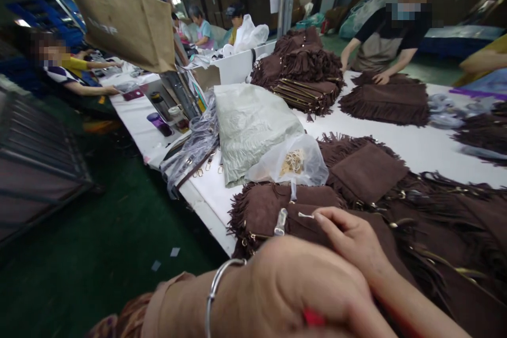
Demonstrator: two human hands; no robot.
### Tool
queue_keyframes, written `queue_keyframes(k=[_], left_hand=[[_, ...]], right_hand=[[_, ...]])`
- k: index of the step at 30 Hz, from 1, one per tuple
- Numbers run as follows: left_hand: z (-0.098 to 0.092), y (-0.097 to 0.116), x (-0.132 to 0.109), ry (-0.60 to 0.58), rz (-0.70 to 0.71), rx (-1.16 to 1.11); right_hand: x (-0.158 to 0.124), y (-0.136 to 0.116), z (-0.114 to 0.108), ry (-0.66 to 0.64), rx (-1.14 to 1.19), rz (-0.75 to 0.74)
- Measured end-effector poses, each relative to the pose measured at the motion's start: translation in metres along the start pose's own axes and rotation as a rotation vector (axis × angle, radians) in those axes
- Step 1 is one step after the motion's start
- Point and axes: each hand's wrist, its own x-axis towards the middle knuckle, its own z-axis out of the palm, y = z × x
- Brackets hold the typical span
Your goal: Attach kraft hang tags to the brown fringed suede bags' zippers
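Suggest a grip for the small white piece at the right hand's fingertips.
Probably pinch the small white piece by its free end, coming from the picture's left, opposite the right hand. It is thin, and that end sticks out clear; the other meets the hand.

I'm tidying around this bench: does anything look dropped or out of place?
Yes, perhaps: two small pale pieces lie on the green floor, left of the white table. They look like dropped scraps, but are too small to identify. The brown fringed items show no obvious damage.
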Motion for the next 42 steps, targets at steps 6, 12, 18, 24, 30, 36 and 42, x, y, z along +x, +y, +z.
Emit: queue_keyframes(k=[6,12,18,24,30,36,42], left_hand=[[-0.001,-0.106,0.02,0.308,-0.084,0.283],[0.01,-0.137,0.014,0.216,0.05,0.483],[0.013,-0.146,0.011,0.218,0.021,0.799],[0.001,-0.164,0.018,0.225,-0.183,0.795],[-0.002,-0.178,0.024,0.229,-0.385,0.849],[-0.002,-0.169,0.023,0.136,-0.4,0.663],[0.002,-0.163,0.019,0.159,-0.419,0.488]], right_hand=[[-0.005,0.003,0.009,-0.087,-0.031,-0.026],[-0.002,0.01,0.015,-0.166,-0.031,0.001],[0.0,0.023,0.019,-0.178,-0.071,-0.21],[0.008,0.032,0.017,-0.189,-0.231,-0.291],[0.02,0.031,0.025,-0.16,-0.336,-0.223],[0.017,0.025,0.033,-0.211,-0.419,-0.108],[0.007,0.014,0.031,-0.23,-0.436,-0.09]])
